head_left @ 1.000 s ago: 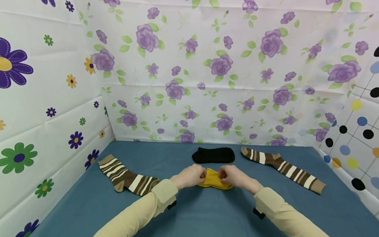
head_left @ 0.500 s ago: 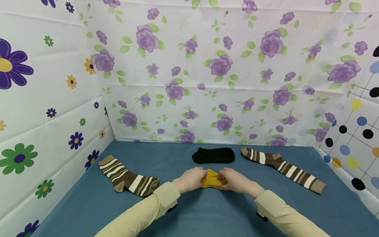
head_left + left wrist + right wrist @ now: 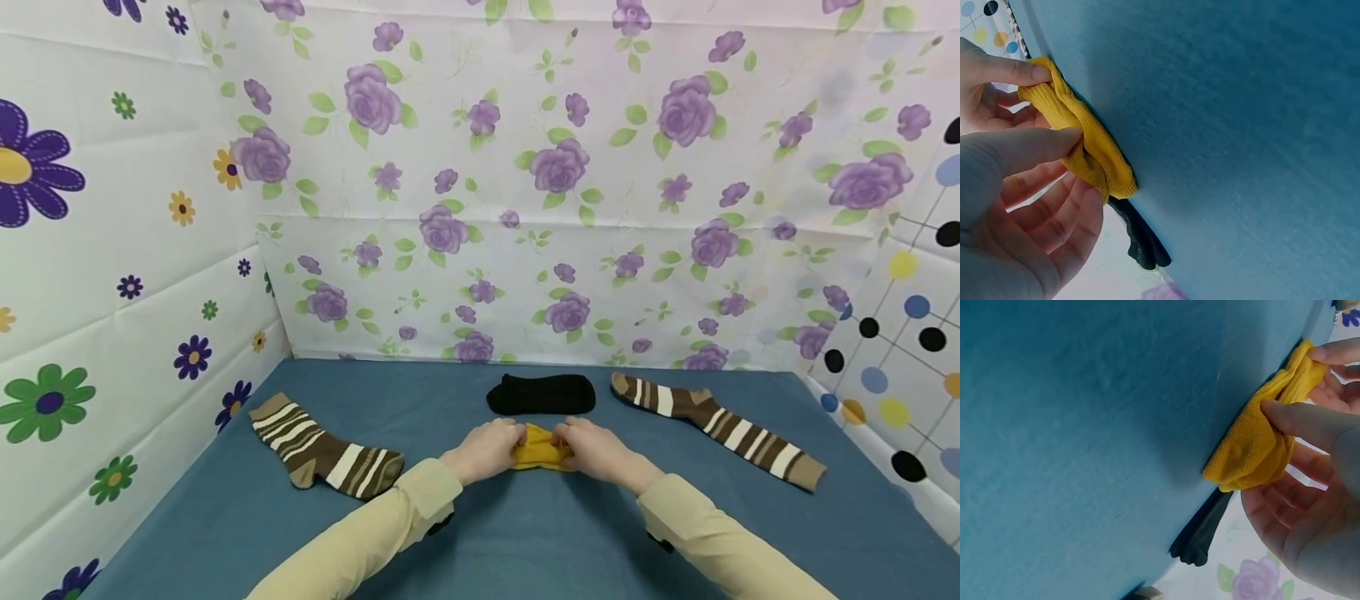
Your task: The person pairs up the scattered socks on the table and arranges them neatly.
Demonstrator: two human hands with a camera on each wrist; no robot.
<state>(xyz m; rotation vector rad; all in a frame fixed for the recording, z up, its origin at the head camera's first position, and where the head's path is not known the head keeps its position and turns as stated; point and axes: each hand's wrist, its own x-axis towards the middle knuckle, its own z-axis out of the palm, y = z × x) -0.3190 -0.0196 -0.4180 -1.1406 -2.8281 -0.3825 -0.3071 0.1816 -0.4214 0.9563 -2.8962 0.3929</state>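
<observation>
Both hands are at a folded, ribbed yellow sock (image 3: 540, 448) in the middle of the blue table. My left hand (image 3: 486, 451) pinches its left end, with the thumb on the near face and the fingers behind, as the left wrist view shows. On the right side, my right hand (image 3: 602, 454) grips the sock the same way; its thumb presses into the knit in the right wrist view. The sock looks bunched into a short, doubled bundle, and its ends are partly hidden by the fingers. Just beyond the hands lies a flat black sock (image 3: 540, 394).
A brown-and-white striped sock (image 3: 326, 447) lies at the left, close to the left sleeve. Another striped sock (image 3: 720, 427) stretches diagonally at the back right. Flower-printed sheets (image 3: 450, 283) wall the back and left of the blue tablecloth (image 3: 517, 542); a dotted sheet (image 3: 892, 358) stands right.
The yellow sock's lower right end, which stuck out near the right hand, has been gathered in, so the sock shows shorter. The hands shifted slightly; the other socks stayed put.
</observation>
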